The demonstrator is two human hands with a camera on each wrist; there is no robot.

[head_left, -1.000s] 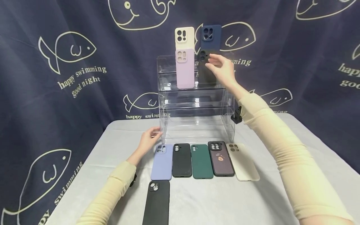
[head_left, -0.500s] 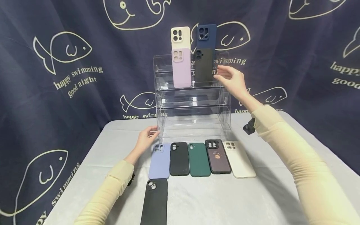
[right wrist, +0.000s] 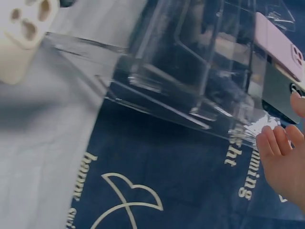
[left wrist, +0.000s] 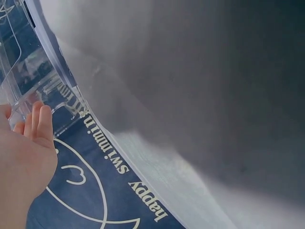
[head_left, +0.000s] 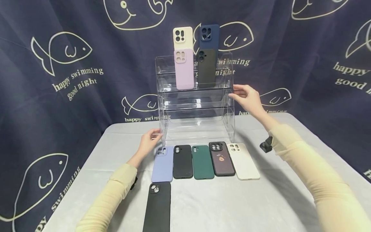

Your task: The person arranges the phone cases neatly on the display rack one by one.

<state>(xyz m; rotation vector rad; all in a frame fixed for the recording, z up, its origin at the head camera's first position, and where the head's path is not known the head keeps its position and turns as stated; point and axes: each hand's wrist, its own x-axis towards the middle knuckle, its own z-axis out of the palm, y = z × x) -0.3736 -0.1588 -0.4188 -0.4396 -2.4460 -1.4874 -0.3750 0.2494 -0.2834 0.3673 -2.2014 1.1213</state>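
A clear stepped display rack (head_left: 195,109) stands at the back of the table. At its lower left edge, my left hand (head_left: 148,142) holds the side panel between fingers and thumb. My right hand (head_left: 250,99) is beside the rack's upper right edge, thumb and fingers apart, with no phone case in it; whether it touches the panel is unclear. On the upper tiers, a lilac phone case (head_left: 184,74) leans in front of a cream phone case (head_left: 186,37). Beside them, a black phone case (head_left: 207,71) leans in front of a navy phone case (head_left: 214,40).
Before the rack lie a periwinkle case (head_left: 162,167), a black case (head_left: 183,164), a green case (head_left: 203,164), a patterned dark case (head_left: 224,166) and an off-white case (head_left: 245,164). Another black case (head_left: 157,206) lies nearer. A fish-print curtain (head_left: 75,129) hangs behind.
My right hand has left the black case on the rack and moved down and right to the rack's side edge. The left hand stays at the lower left edge; the head view shifts slightly.
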